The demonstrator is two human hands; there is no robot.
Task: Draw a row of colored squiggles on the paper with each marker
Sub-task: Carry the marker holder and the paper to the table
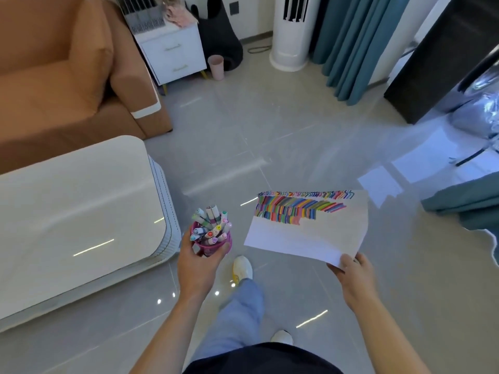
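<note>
My left hand (195, 261) grips a pink mesh cup (225, 240) from below and from its left side. Several capped markers (212, 225) stand in the cup, tips up. My right hand (353, 273) pinches the near right corner of a white sheet of paper (297, 238) and holds it in the air above the floor. Rows of colored squiggles and strokes (299, 205) fill the sheet's far part; its near half is blank. Both things are carried at about waist height, apart from each other.
A white glossy table (67, 211) stands at my left, an orange sofa (54, 76) behind it. Grey tiled floor (256, 130) stretches ahead. A white cabinet (172, 55), a pink bin (216, 66), a tower fan (291, 31) and teal curtains (356, 44) line the far wall.
</note>
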